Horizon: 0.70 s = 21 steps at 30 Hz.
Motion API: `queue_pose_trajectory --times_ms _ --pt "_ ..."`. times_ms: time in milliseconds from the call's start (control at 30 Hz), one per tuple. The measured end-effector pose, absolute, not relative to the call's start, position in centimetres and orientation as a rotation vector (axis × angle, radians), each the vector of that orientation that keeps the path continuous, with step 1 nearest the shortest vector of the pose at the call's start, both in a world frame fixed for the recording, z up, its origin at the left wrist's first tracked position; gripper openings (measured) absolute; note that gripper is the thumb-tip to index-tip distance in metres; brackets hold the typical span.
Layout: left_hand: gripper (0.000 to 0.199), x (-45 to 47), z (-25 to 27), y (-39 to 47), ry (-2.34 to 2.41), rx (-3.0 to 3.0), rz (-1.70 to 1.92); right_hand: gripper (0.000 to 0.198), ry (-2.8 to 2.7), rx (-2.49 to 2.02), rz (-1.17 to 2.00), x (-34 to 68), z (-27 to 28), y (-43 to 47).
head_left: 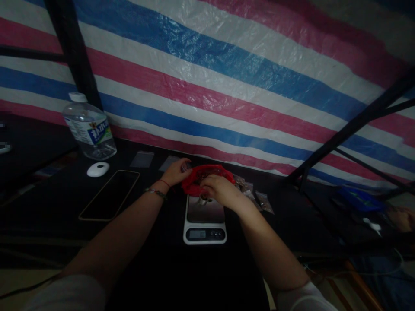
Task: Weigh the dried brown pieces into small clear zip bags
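Observation:
A red plastic bag [191, 183] sits open behind a white kitchen scale [205, 211], with small brownish pieces inside it. At the bag's left edge is my left hand [177, 172], its fingers curled around something dark and small that I cannot make out. My right hand [222, 191] reaches over the bag's front, fingers pinched together at its opening; what lies between them is hidden. Just under that hand, a small cup-like container [202, 200] rests on the scale's plate. The digits on the scale's display [197, 234] are too dim to read.
Several small clear bags with brownish contents [264, 202] lie right of the red bag. To the left are flat clear bags [142, 159], a phone [110, 195], a white oval device [98, 169] and a large bottle [90, 127]. Dark frame bars [343, 129] and a striped sheet [227, 99] stand behind.

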<state>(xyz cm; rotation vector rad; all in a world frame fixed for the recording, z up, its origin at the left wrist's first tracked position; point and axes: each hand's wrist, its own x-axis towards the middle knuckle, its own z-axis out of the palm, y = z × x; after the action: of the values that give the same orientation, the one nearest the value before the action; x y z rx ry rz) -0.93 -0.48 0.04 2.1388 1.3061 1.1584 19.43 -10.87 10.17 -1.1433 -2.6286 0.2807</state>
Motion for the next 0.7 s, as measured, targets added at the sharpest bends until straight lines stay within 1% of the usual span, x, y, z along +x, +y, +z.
queue_pose_trajectory --times_ms 100,267,433,600,700 --pt "0.045 -1.0 -0.1 -0.3 1.323 2.145 1.154 0.024 -2.528 -1.222 0.349 21.0 10.4 -10.4" --pt "0.045 -1.1 -0.3 -0.1 1.361 2.145 1.16 0.016 -2.599 -1.451 0.515 22.7 8.5 -10.4" --pt "0.045 -1.1 -0.4 0.0 1.363 2.147 1.145 0.017 -2.662 -1.399 0.579 22.6 6.6 -10.3" --pt "0.045 -1.1 -0.5 0.0 1.366 2.138 1.142 0.015 -2.436 -1.329 0.465 22.6 8.0 -10.4" --pt "0.046 -1.2 -0.5 0.0 1.358 2.139 1.151 0.013 -2.436 -1.189 0.533 22.1 8.8 -10.8"
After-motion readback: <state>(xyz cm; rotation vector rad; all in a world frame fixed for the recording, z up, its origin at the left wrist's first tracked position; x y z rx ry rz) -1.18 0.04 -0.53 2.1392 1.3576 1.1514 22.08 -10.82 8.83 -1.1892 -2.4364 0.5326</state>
